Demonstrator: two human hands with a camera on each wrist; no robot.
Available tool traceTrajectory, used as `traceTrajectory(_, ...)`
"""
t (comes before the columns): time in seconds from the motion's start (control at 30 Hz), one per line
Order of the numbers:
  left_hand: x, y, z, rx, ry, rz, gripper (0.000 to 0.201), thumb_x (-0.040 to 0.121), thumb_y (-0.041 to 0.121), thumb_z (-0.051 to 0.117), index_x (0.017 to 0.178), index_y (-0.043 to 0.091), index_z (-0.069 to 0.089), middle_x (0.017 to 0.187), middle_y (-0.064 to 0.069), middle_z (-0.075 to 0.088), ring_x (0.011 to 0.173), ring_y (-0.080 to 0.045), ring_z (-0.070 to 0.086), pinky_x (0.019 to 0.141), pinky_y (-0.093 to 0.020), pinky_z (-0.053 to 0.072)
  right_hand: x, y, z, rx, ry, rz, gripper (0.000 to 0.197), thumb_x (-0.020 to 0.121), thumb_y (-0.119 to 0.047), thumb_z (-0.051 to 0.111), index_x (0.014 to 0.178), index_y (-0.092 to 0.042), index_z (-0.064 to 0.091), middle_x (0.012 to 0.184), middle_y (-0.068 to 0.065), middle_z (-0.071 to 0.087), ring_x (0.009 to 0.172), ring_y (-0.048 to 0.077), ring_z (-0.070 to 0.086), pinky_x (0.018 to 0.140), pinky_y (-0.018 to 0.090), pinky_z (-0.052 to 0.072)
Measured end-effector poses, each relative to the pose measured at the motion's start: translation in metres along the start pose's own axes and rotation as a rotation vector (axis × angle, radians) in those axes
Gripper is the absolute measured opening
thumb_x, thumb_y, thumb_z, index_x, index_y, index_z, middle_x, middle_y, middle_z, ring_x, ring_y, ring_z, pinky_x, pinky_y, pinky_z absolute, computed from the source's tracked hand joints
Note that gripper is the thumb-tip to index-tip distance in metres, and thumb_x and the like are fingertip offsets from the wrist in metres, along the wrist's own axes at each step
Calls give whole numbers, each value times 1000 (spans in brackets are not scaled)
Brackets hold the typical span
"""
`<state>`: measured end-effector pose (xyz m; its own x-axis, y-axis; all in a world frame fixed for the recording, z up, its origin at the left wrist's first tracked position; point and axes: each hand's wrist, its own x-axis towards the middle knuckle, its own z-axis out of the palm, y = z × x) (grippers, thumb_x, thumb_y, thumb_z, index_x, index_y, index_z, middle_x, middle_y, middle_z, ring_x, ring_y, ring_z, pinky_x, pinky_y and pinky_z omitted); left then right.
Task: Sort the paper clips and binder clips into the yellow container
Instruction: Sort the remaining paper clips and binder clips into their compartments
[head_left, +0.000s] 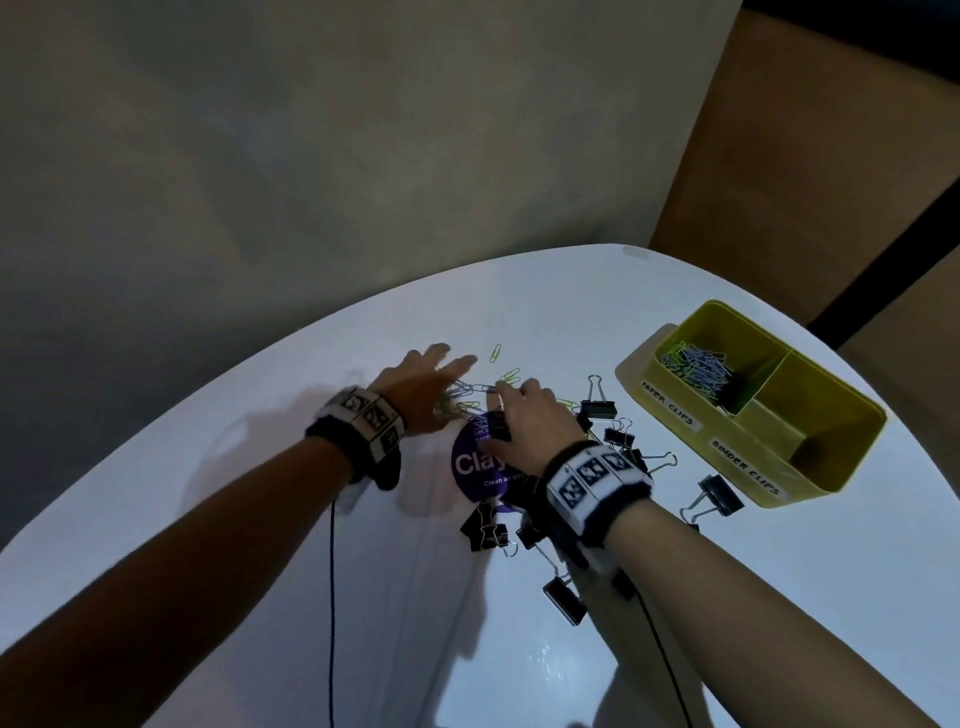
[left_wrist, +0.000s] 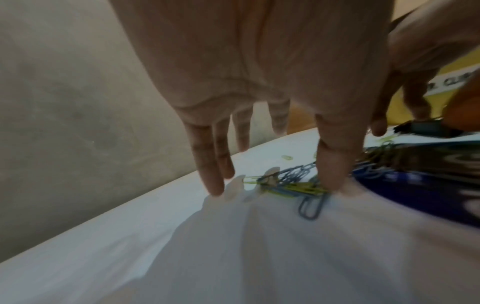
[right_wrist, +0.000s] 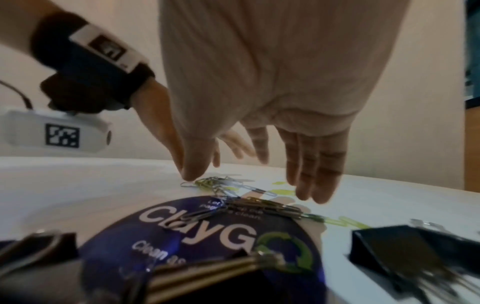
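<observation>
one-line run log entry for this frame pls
left hand: open over paper clips | right hand: open, same pile | yellow container: binder side empty

Dim, motion-blurred, edge-warped frames

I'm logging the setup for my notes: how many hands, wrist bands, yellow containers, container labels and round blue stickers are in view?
Hands: 2, left hand and right hand
Wrist bands: 2
Yellow container: 1
Labels: 2, paper clips label and binder clips label
Round blue sticker: 1
Total: 8
</observation>
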<state>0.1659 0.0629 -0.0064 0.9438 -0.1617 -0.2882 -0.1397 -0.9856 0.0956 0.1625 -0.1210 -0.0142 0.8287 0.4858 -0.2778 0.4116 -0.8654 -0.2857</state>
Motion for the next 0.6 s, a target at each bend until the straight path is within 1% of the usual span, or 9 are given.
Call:
traceTrajectory(0.07,19,-2,1,63,-145,-78,89,77,37,70,144,37,12,150,-11,19,131,-36,32,101,-50,41,14,-9,4,-23,-48,70,79,80,-48,69,139,-12,30,132,18,39,122,35,41,95,44,44)
traceTrajectory(0.13,31,0,4,68,-215,-144,88,72,38,72,142,35,19,144,-12,24,128,-38,31,101,-50,40,25,-13,10,-7,-47,95,74,76,-45,73,132,-11,37,130,18,38,121,35,38,92,44,45)
traceTrajectory(0.2,38,7,10,17,-214,-142,76,72,45,66,137,30,29,134,-13,32,121,-40,38,98,-51,42,32,-13,13,37,-58,104,74,73,-41,76,130,-10,41,129,18,35,121,35,36,89,44,46)
traceTrajectory(0.27,40,16,15,-11,-173,-72,59,75,51,55,127,25,41,121,-12,41,109,-39,49,91,-48,47,39,-10,11,79,-81,107,76,74,-36,78,135,-11,39,130,18,35,122,36,37,90,42,47)
traceTrajectory(0.33,40,22,18,-49,-110,-40,37,86,33,53,118,15,52,112,-16,48,97,-38,57,81,-37,48,45,-5,7,59,-87,85,63,81,-26,73,134,-10,43,127,19,40,120,36,44,91,40,46)
traceTrajectory(0.4,40,25,17,-78,-62,-36,26,88,17,53,112,8,59,107,-18,55,95,-35,60,73,-32,43,49,-1,2,10,-59,33,38,89,-17,61,123,-6,52,121,19,50,112,36,54,88,37,47)
traceTrajectory(0.43,38,26,14,-99,-46,-43,25,87,15,55,111,9,61,108,-17,57,98,-33,60,74,-32,42,50,2,-1,0,-47,15,27,91,-15,55,116,-4,56,117,20,54,108,35,57,83,35,46)
traceTrajectory(0.5,35,21,13,-198,-17,-63,30,86,13,59,116,10,60,115,-14,59,106,-30,58,85,-35,44,50,6,-3,-5,-37,-3,20,92,-11,47,106,-3,60,110,19,58,103,35,59,75,32,43)
traceTrajectory(0.6,29,12,14,-353,30,-92,35,83,9,64,118,7,60,117,-13,61,109,-27,58,94,-34,45,46,8,-10,-17,-50,-12,21,93,-8,45,109,0,57,114,20,55,106,37,57,80,34,44)
